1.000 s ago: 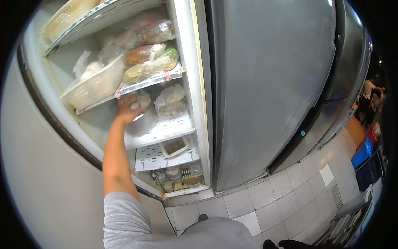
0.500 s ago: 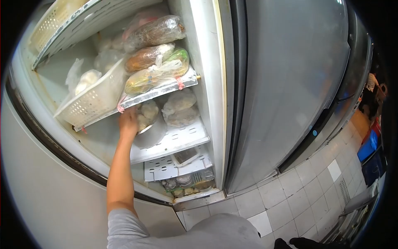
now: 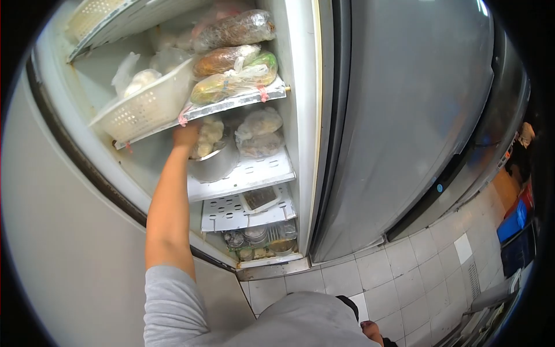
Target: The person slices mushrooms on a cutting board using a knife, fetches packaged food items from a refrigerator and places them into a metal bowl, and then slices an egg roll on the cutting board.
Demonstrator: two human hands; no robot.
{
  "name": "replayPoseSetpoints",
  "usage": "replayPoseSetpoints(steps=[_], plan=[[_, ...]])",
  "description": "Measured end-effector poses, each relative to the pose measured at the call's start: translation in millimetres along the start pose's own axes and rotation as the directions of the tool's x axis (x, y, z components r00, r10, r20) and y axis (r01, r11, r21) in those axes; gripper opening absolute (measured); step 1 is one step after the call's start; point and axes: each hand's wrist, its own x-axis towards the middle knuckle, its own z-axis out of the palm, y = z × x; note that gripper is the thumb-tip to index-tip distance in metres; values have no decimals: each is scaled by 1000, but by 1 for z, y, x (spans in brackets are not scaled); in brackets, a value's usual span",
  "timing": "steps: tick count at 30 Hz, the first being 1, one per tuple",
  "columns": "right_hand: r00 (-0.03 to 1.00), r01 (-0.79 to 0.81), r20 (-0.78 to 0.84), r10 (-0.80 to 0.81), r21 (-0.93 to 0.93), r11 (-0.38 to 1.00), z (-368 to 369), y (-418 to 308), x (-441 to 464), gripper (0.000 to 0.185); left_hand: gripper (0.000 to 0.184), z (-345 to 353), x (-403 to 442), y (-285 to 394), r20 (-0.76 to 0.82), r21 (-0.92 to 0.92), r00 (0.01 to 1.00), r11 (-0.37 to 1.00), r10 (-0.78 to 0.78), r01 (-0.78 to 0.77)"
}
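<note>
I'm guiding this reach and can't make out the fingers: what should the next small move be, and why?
Probably lower the left hand slightly: it appears close beneath the front edge of the upper shelf, beside pale food heaped above the rim of the pot. Its fingers are hidden, so any grip can't be confirmed.
</note>
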Motion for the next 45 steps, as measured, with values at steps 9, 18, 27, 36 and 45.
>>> replayPoseSetpoints(steps=[9, 18, 27, 36, 45], plan=[[905, 425, 36, -423, -97, 900, -129, -89, 22, 34, 20, -83, -146, 64, -63, -950, 779, -202, -623, -238], [512, 270, 407, -756, 760, 592, -215, -348, -82, 44, 18, -88, -432, 296, 218, -958, 885, 81, -412, 273], [330, 82, 724, -606, 617, 782, -145, -345, -178, 58, 23, -104, -681, 379, 374, -756, 670, 208, -641, 621], [511, 86, 561, -652, 721, 688, -136, -266, -140, 47, 52, -241, -806, 272, -15, -929, 50, 33, -999, 369], [-179, 643, 619, -765, 662, 385, -85, -337, -373, 39, 104, -273, -858, 210, 173, -800, 345, 73, -922, 595]])
